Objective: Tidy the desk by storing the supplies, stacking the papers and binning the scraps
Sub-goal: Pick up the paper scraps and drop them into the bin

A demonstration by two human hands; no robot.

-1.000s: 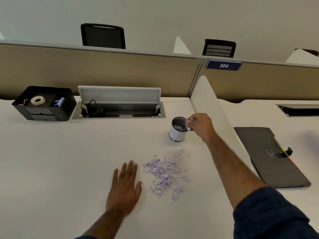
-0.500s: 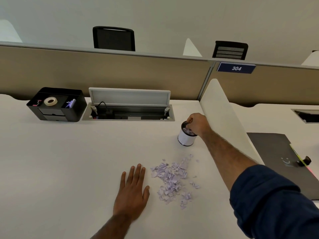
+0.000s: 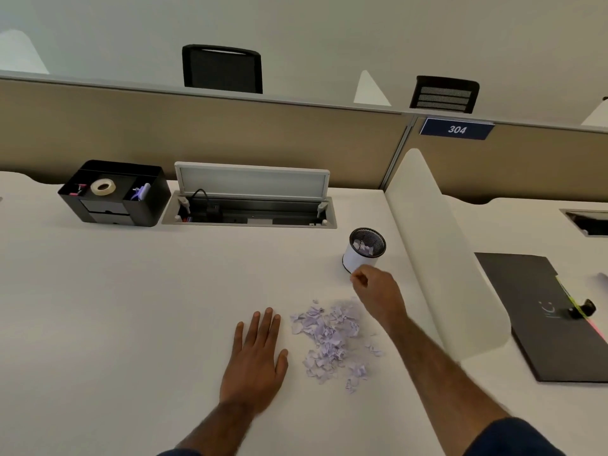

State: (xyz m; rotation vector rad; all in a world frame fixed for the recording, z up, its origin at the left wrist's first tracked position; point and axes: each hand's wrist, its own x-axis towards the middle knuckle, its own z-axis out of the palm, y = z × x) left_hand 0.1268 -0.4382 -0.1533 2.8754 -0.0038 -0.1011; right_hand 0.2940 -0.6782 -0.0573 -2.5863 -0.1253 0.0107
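Note:
A heap of lilac paper scraps (image 3: 332,337) lies on the white desk (image 3: 131,307). Behind it stands a small white bin with a black mesh rim (image 3: 366,250), with a few lilac scraps inside. My right hand (image 3: 378,296) hovers between the bin and the heap, fingers curled with the tips pinched together; nothing shows in them. My left hand (image 3: 258,355) rests flat on the desk just left of the heap, fingers spread. A black organiser (image 3: 115,195) at the back left holds a roll of tape (image 3: 103,187) and small supplies.
An open cable tray with a raised lid (image 3: 250,205) sits at the back centre. A white divider (image 3: 437,251) bounds the desk on the right. Beyond it lies a dark folder (image 3: 539,311) with a binder clip (image 3: 580,309).
My right hand has come back from the bin's mouth toward the heap, leaving scraps in the bin. The left hand has stayed flat; the camera shifted.

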